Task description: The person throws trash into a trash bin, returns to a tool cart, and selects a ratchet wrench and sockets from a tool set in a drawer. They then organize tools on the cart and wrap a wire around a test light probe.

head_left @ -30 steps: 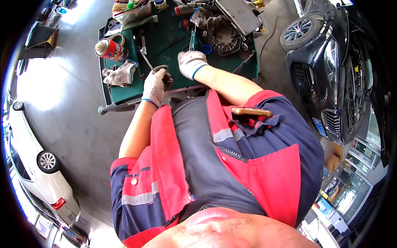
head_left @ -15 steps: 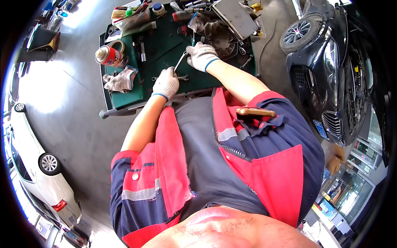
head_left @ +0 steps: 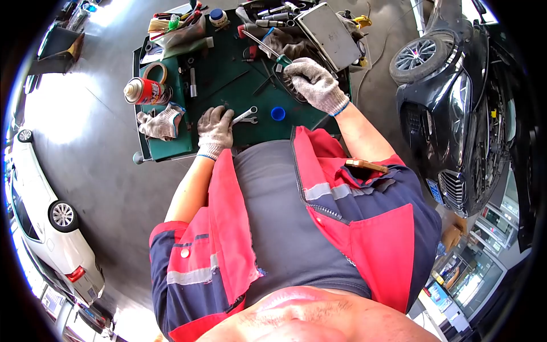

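My right hand (head_left: pixel 318 85), in a pale knitted glove, is closed around the green handle of a screwdriver (head_left: pixel 283 60). The shaft points up and to the left over the green tabletop (head_left: pixel 228 80). My left hand (head_left: pixel 215 130), gloved too, lies on the tabletop with its fingers spread. Two wrenches (head_left: pixel 246 115) stick out on its right side; their other ends are hidden by the hand. Between my hands sits a small round blue cap (head_left: pixel 278 113).
Left on the bench are a red spray can (head_left: pixel 149 91), a spare glove (head_left: pixel 162 122), a roll of tape (head_left: pixel 155 73) and a socket (head_left: pixel 192 82). Farther back stand a blue-lidded jar (head_left: pixel 217 17) and a grey case (head_left: pixel 325 35). A black car (head_left: pixel 456 108) is at right.
My right hand has left the wrench, moved right, and now holds the screwdriver upward. My left hand has shifted left and lowered the wrench to the tabletop. The blue cap has come into view.
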`<state>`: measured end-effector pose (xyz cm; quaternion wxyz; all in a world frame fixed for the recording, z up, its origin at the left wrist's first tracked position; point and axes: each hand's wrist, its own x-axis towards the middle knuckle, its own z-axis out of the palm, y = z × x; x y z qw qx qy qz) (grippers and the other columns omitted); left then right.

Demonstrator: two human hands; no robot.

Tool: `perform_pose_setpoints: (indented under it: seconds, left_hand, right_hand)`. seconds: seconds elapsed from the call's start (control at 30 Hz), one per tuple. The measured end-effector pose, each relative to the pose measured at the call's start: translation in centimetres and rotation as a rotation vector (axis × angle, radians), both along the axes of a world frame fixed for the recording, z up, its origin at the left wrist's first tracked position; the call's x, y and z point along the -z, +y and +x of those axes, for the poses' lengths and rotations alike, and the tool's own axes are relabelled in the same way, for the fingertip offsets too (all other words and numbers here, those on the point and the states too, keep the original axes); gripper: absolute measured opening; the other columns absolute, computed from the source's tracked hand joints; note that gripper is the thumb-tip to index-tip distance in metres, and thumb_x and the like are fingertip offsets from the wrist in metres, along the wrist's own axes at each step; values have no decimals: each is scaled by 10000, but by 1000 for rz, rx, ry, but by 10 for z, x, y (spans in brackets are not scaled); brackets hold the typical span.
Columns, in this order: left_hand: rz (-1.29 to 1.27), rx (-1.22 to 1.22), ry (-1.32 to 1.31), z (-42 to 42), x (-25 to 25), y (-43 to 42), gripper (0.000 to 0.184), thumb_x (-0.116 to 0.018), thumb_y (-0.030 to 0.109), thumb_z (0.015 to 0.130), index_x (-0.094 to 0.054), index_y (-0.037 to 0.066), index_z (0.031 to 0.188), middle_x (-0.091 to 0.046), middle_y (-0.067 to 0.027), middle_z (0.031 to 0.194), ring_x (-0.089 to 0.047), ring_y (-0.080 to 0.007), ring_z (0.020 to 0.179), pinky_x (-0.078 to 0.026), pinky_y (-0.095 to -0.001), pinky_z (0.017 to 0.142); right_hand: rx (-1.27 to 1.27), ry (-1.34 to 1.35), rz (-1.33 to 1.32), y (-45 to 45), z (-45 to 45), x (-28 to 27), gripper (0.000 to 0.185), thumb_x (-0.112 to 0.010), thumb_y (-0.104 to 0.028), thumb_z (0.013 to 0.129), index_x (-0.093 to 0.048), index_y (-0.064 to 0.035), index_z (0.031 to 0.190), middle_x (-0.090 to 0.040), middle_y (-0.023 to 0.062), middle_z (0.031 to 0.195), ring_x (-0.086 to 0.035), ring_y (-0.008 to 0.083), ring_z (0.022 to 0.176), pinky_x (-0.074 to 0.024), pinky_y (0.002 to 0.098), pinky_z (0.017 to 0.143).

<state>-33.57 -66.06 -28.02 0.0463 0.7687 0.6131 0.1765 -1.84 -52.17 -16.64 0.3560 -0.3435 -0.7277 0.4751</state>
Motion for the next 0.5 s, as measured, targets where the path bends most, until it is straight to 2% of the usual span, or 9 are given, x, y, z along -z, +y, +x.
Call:
perform_pose_setpoints:
  seconds: [0.03, 0.13, 0.2, 0.27, 0.3, 0.33, 0.4, 0.47, 0.5]
  left_hand:
    - [35, 13, -11, -1, -1, 2, 483, -759, 177, 750, -679, 227, 1223, -605, -62, 1230, -580, -338, 1184, -477, -518, 980]
    - [-43, -16, -4, 2, -7, 2, 442, -759, 174, 743, -681, 223, 1176, -599, -58, 1132, -603, -325, 1098, -494, -502, 911]
    - [-30, -34, -18, 5, -12, 3, 380, -760, 161, 743, -671, 200, 1110, -602, -54, 1020, -623, -318, 1012, -502, -493, 842]
    - [-82, -58, 14, 9, -21, 4, 361, -757, 157, 745, -669, 185, 1094, -610, -64, 974, -637, -328, 950, -506, -494, 791]
    - [-101, -62, -1, 10, -23, 5, 352, -752, 154, 747, -667, 179, 1087, -610, -70, 956, -639, -333, 920, -506, -496, 773]
    - [-119, -68, -14, 9, -25, 6, 342, -748, 151, 748, -665, 173, 1080, -611, -76, 937, -642, -338, 891, -506, -498, 754]
    - [-124, -72, -21, 10, -26, 7, 335, -731, 145, 751, -663, 164, 1079, -606, -86, 918, -639, -348, 872, -500, -501, 747]
    - [-127, -83, -28, 13, -32, 9, 335, -726, 146, 752, -662, 159, 1081, -602, -86, 914, -633, -350, 868, -490, -503, 746]
    - [-138, -84, -25, 14, -33, 10, 337, -725, 146, 751, -660, 155, 1082, -599, -85, 910, -629, -350, 865, -485, -505, 747]
  right_hand:
    - [-7, 31, -2, 7, 0, -4, 251, -642, 52, 935, -711, -27, 1162, -656, 67, 1141, -646, 149, 1051, -526, 273, 924]
    - [62, 123, 106, 40, 4, -13, 275, -668, 24, 942, -697, -35, 1209, -683, 77, 1159, -645, 158, 1087, -521, 297, 964]
    - [222, 0, 140, 76, 18, -32, 255, -708, -25, 939, -699, -49, 1193, -700, 59, 1087, -660, 151, 1028, -541, 303, 923]
    - [383, -2, 185, 120, 25, -56, 221, -742, -85, 937, -695, -61, 1151, -698, 38, 1000, -663, 140, 944, -558, 308, 857]
    - [357, 189, 97, 148, 29, -59, 216, -752, -127, 940, -680, -66, 1134, -685, 23, 957, -650, 128, 888, -556, 298, 807]
    - [411, -13, 278, 170, 29, -72, 310, -712, -118, 973, -634, -44, 1265, -693, 50, 1042, -648, 123, 843, -556, 278, 734]
    - [550, -40, 304, 195, 12, -97, 320, -694, -132, 966, -632, -38, 1265, -715, 129, 1086, -698, 263, 1001, -557, 392, 902]
    - [507, -200, 400, 232, 11, -89, 362, -692, -131, 968, -584, -57, 1306, -691, 123, 1046, -683, 266, 948, -559, 399, 871]
    - [498, -246, 546, 249, 6, -81, 314, -676, -117, 968, -601, -55, 1266, -691, 138, 1045, -686, 286, 951, -557, 411, 864]
